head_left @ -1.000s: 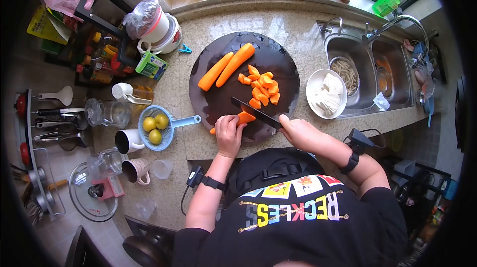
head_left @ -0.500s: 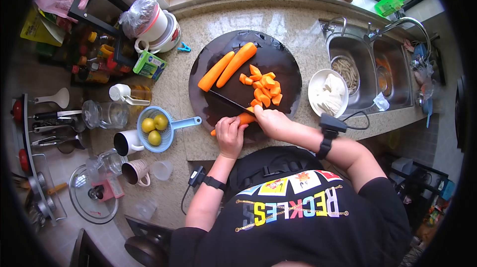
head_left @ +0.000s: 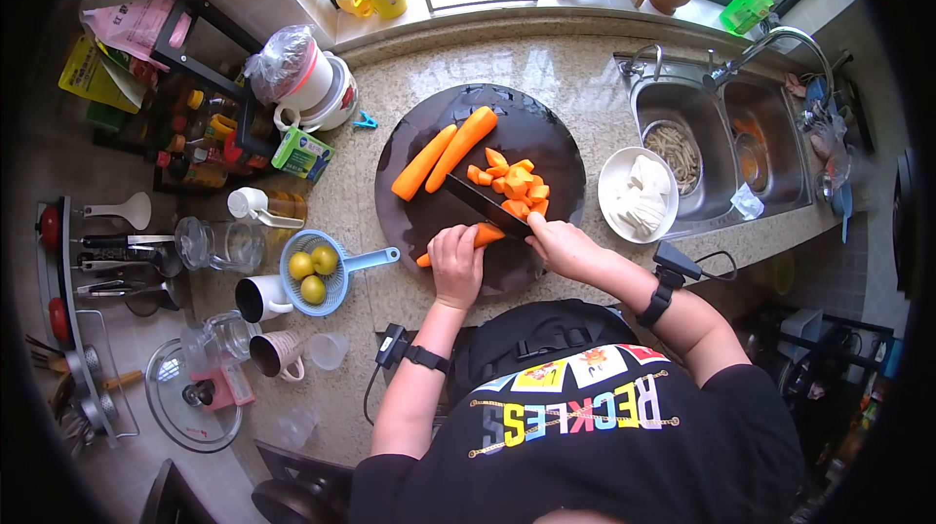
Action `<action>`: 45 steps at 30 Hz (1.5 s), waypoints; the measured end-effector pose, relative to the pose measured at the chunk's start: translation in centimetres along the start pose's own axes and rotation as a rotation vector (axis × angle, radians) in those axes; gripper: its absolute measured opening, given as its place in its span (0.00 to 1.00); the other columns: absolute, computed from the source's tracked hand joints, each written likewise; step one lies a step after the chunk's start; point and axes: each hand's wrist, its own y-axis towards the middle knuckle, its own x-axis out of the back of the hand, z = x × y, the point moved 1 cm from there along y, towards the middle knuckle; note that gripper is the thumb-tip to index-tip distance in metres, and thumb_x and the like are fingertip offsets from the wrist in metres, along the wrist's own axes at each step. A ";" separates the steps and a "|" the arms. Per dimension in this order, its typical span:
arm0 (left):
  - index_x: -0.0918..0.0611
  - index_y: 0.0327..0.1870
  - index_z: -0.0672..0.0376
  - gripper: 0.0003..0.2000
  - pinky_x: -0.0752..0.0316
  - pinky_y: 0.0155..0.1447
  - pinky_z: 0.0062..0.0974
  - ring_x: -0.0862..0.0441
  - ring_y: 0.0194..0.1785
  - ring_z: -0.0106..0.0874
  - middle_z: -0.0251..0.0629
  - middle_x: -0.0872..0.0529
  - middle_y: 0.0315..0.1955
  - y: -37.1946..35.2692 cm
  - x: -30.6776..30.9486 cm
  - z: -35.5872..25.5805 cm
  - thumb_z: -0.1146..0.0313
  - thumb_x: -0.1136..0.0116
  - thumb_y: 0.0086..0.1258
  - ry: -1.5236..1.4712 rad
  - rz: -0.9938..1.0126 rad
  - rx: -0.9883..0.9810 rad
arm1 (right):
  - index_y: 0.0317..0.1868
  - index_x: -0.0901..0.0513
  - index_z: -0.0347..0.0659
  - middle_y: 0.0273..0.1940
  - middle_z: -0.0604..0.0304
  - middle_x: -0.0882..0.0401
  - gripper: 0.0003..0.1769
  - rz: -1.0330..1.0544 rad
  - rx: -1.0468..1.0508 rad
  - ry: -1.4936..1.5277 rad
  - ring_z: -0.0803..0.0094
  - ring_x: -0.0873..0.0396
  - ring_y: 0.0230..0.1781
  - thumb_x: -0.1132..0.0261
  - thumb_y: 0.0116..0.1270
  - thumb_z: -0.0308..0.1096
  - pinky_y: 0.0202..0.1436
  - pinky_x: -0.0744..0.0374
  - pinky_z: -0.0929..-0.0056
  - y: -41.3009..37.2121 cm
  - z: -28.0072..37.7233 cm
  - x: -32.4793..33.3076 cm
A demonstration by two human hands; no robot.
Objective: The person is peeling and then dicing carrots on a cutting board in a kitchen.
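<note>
On a round dark cutting board [head_left: 409, 222], my left hand [head_left: 456, 266] is closed around a peeled carrot [head_left: 487, 233], its cut end sticking out to the right. My right hand [head_left: 565, 249] grips a knife whose dark blade [head_left: 478, 199] slants up and left, between the held carrot and a pile of carrot chunks [head_left: 512, 180]. The knife's handle is hidden in my fingers. Two more peeled carrots, a longer one [head_left: 461, 149] and a shorter one [head_left: 424, 163], lie side by side toward the upper left of the board.
Right of the board stands a white bowl [head_left: 608, 202] of pale pieces, beside a double steel sink [head_left: 707, 202]. Leftward are a blue strainer [head_left: 336, 291] with round yellow-green fruits, mugs [head_left: 278, 355], a glass lid [head_left: 166, 417] and a white pot [head_left: 336, 100].
The knife has shifted from the held carrot's cut end toward the chunks, and its blade now slants more steeply. My left hand keeps its hold. The whole view has shifted slightly.
</note>
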 end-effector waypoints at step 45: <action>0.22 0.47 0.57 0.23 0.33 0.55 0.41 0.25 0.51 0.42 0.40 0.23 0.45 -1.4 1.5 -1.3 0.66 0.26 0.50 -0.045 0.003 0.057 | 0.42 0.38 0.35 0.28 0.39 0.21 0.13 -0.007 -0.045 0.028 0.38 0.20 0.33 0.44 0.72 0.34 0.34 0.23 0.45 -1.4 0.3 0.0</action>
